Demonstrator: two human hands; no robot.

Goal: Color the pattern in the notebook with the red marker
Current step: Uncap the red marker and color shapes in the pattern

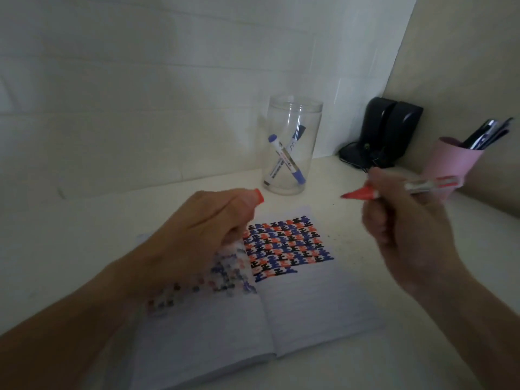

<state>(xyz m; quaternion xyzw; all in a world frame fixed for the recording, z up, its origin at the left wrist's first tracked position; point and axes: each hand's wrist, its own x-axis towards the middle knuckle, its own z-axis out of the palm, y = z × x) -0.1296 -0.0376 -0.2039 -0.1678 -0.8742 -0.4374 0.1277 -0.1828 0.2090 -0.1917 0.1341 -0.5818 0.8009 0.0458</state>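
Note:
An open lined notebook (309,311) lies on the white desk, its right page carrying a red, blue and black tiled pattern (287,246). My left hand (197,235) hovers over the left page, closed around the red marker cap (259,196), whose end sticks out past my fingers. My right hand (405,229) is raised to the right of the notebook and grips the red marker (363,194) uncapped, its tip pointing left toward the cap. Cap and tip are apart. Ink bleed-through shows on the left page.
A clear plastic jar (292,147) with two markers stands behind the notebook. Black speakers (391,130) sit in the back right corner. A pink cup (447,164) with pens stands at the right, behind my right hand. White walls close off the back and right.

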